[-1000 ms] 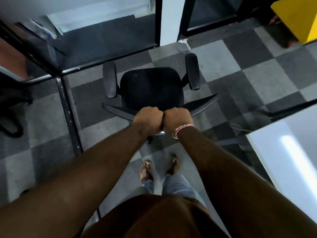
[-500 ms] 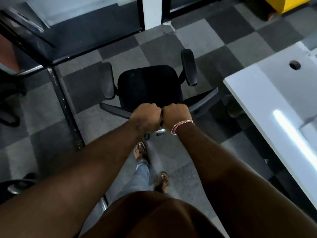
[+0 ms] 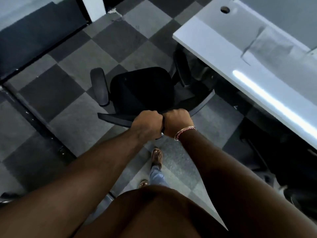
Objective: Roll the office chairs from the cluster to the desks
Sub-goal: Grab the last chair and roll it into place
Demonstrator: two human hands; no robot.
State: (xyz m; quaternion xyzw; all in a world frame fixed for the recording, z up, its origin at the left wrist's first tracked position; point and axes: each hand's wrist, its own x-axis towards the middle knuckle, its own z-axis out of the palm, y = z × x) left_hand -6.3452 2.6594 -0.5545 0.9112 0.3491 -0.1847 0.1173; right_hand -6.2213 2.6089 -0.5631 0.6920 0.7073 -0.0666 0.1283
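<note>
Chair (image 3: 142, 88), black, stands on the checkered floor (image 3: 72, 117) directly ahead of the person, its backrest top nearest the camera. Left hand (image 3: 147, 125) and right hand (image 3: 177, 122) sit knuckle to knuckle on that backrest edge; each grip is fully curled round the rim, fingers wrapped under it. A bracelet (image 3: 184, 132) circles the right wrist. Below the hands, two sandalled feet are visible on the floor. Left armrest (image 3: 100, 86) is clear of any furniture. Right armrest (image 3: 181, 67) lies just beside the near corner of the white worktop (image 3: 223, 54), partly under its edge. A round cable hole (image 3: 225, 9) shows farther along the worktop.
</note>
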